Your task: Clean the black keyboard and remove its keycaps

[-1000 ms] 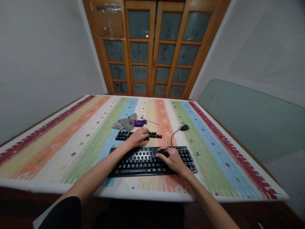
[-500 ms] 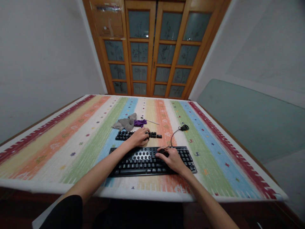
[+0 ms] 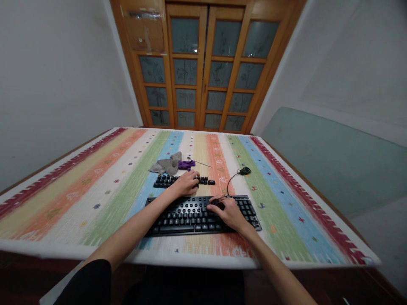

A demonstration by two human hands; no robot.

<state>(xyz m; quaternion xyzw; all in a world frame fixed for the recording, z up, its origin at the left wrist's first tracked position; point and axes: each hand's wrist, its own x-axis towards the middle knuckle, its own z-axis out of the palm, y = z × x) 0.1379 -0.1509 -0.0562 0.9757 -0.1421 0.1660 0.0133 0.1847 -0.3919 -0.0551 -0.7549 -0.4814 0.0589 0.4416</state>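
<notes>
A black keyboard lies on the striped tablecloth near the front edge. My right hand rests on its upper right part, fingers apart and bent, tips pressing on the keys. My left hand reaches past the keyboard to a row of loose black keycaps. Its fingers are curled down over the keycaps, and what they pinch is hidden.
Behind the keycaps lie a crumpled grey cloth, a small purple item and a thin rod. The keyboard's coiled cable sits to the right. Wooden glass-paned doors stand beyond the table.
The right hand's fingers have spread a little over the keys. The left hand stays on the loose keycaps. The view has tipped slightly.
</notes>
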